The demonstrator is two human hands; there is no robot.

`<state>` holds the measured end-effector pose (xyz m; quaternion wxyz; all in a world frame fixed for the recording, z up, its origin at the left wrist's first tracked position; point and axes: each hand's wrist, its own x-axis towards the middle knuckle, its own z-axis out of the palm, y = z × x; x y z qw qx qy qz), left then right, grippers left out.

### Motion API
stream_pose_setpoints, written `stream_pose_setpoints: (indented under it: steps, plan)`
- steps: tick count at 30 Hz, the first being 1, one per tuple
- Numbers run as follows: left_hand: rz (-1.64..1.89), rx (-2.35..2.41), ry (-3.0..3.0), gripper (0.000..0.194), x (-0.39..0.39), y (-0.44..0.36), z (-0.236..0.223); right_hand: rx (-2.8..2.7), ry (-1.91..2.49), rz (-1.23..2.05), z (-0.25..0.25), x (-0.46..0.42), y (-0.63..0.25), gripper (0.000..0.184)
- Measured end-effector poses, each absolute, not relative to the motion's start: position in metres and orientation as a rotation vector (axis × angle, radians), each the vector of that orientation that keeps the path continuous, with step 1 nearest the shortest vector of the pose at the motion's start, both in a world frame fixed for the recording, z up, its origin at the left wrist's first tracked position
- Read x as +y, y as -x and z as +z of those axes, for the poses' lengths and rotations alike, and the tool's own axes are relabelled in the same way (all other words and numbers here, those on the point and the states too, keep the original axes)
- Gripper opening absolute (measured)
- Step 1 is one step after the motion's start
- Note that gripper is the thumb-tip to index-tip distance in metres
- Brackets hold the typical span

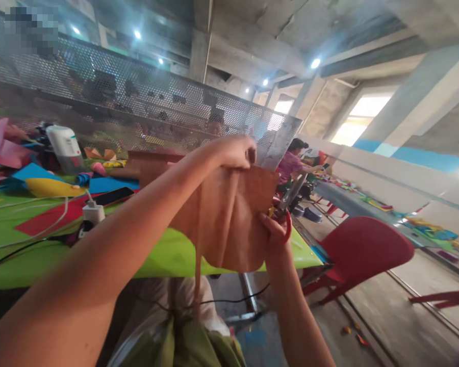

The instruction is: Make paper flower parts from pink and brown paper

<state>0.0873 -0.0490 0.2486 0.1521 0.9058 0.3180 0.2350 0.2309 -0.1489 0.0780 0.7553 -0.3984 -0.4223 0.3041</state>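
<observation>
A brown, slightly creased sheet (pixel 248 219), perhaps felt or paper, hangs in front of me over the near table edge. At its top edge, my left hand (pixel 235 153) is closed on it, with the arm reaching across from the left. My right hand (pixel 276 232) holds scissors (pixel 288 224) with red handles, the blades pointing up and away. The fingers of that hand also touch the right side of the sheet. A narrow brown strip (pixel 198 255) dangles at the sheet's left part, down toward my lap.
On the green tabletop (pixel 153 260) lie a phone (pixel 115 195), a white charger plug (pixel 93 210) with cables, and coloured sheets. A white-topped container (pixel 65 148) stands behind. A perforated metal screen (pixel 149 107) borders the table. Right are a red chair (pixel 367 250) and a seated person (pixel 292 160).
</observation>
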Motion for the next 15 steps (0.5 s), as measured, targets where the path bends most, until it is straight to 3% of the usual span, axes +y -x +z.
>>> stream_pose_setpoints:
  steps: [3, 7, 11, 15]
  plan:
    - [1.032, 0.946, -2.585, 0.032, -0.062, -0.095, 0.254, -0.856, 0.850, 0.594, 0.066, -0.138, -0.227, 0.052]
    - [1.340, 0.834, -2.576, 0.027, -0.094, -0.067, 0.191, -0.717, 0.885, 0.687, 0.022, -0.133, -0.228, 0.045]
    - [1.067, 0.850, -1.974, 0.024, -0.151, -0.019, 0.082, -0.584, 0.945, 0.878, -0.022, -0.140, -0.233, 0.052]
    - [0.625, 0.811, -1.253, 0.046, -0.206, 0.000, -0.009, -0.559, 1.025, 0.918, -0.042, -0.152, -0.236, 0.056]
